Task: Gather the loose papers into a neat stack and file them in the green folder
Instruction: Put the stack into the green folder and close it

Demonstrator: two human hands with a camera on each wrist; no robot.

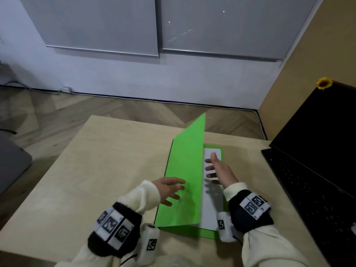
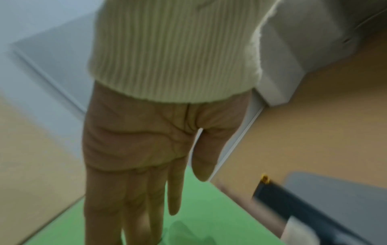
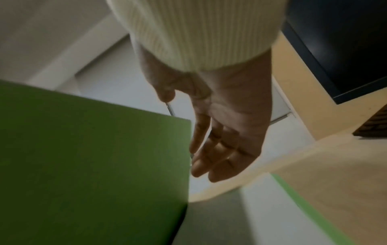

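Note:
The green folder (image 1: 183,180) lies on the wooden table (image 1: 86,170) with its front cover half raised, tilted over the white papers (image 1: 211,205) that lie inside on its back cover. My left hand (image 1: 171,189) has straight fingers against the outer face of the cover near its lower left. In the left wrist view the left hand (image 2: 134,190) shows flat fingers over the green folder (image 2: 209,223). My right hand (image 1: 217,170) is open above the papers, just right of the cover's free edge. The right wrist view shows the right hand (image 3: 217,149) with relaxed fingers beside the green cover (image 3: 94,165).
An open black laptop (image 1: 316,170) stands at the table's right edge, a small sunflower (image 1: 324,83) at its screen's corner. Bare table stretches to the left of the folder. A grey object (image 1: 11,160) sits off the table's left side.

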